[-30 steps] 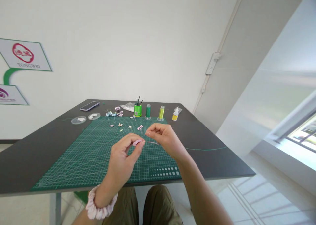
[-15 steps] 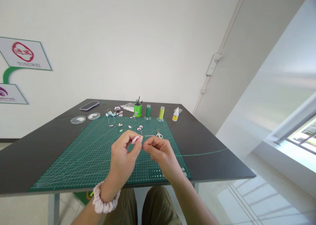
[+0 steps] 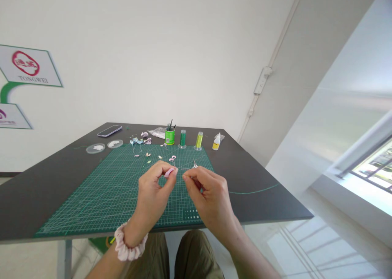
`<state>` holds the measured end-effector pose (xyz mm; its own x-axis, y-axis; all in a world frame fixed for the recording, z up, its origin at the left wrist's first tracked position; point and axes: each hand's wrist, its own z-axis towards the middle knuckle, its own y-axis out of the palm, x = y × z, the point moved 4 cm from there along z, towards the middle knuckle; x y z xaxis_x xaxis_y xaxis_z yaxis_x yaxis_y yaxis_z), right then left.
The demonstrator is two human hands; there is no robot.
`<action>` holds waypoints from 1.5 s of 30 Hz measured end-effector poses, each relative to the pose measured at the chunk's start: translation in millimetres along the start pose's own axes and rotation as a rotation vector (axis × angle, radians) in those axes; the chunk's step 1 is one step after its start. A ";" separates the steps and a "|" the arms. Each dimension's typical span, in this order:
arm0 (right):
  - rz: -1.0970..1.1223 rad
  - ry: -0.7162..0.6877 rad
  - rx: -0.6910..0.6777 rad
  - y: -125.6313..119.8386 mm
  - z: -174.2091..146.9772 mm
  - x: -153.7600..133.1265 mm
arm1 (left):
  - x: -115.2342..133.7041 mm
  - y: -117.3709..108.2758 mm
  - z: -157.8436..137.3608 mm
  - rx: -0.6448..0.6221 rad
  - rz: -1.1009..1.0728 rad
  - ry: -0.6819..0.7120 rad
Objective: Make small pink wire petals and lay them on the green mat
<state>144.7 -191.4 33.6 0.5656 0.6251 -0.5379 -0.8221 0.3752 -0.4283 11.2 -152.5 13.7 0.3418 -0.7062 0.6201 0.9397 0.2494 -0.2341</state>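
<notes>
My left hand [image 3: 155, 185] is closed in a pinch on a small pink petal [image 3: 169, 172], held above the green cutting mat [image 3: 116, 197]. A short gap to its right, my right hand [image 3: 208, 191] has thumb and forefinger pressed together; whatever is between them is too fine to make out. A green thread [image 3: 255, 191] runs out to the right from behind that hand across the table. Partly hidden behind the right hand lie small white-handled scissors [image 3: 195, 164]. Beyond the hands, small pink flower pieces [image 3: 172, 158] with thin stems rest on the mat.
Along the back stand a green can of tools [image 3: 170, 136], a dark green thread spool [image 3: 183, 139], a yellow-green spool [image 3: 199, 141] and a glue bottle [image 3: 216, 142]. At left are blue flowers [image 3: 135, 141], two shallow dishes [image 3: 95, 148] and a phone [image 3: 109, 130].
My right hand has moved slightly right, away from the left, and turned, now covering more of the scissors. My left hand keeps its pinch on the petal. The view has shifted a little.
</notes>
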 end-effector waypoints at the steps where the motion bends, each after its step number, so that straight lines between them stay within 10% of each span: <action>1: -0.039 -0.022 0.003 -2.9 2.7 -2.2 | 1.4 -0.7 0.3 -0.003 0.000 0.004; 9: -0.070 -0.036 -0.054 -13.4 28.7 2.2 | 8.9 -6.6 1.1 -0.064 -0.012 0.016; 31: 0.910 0.627 -0.366 32.0 10.8 56.3 | 1.4 -1.6 -0.3 -0.007 -0.197 -0.114; 45: 0.504 0.374 -0.159 13.4 -7.0 27.7 | -3.5 3.9 -2.3 0.018 -0.048 -0.011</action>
<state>149.8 -173.9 7.9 0.1212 0.4069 -0.9054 -0.9892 -0.0260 -0.1441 13.6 -150.6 9.0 0.2965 -0.7103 0.6384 0.9550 0.2274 -0.1905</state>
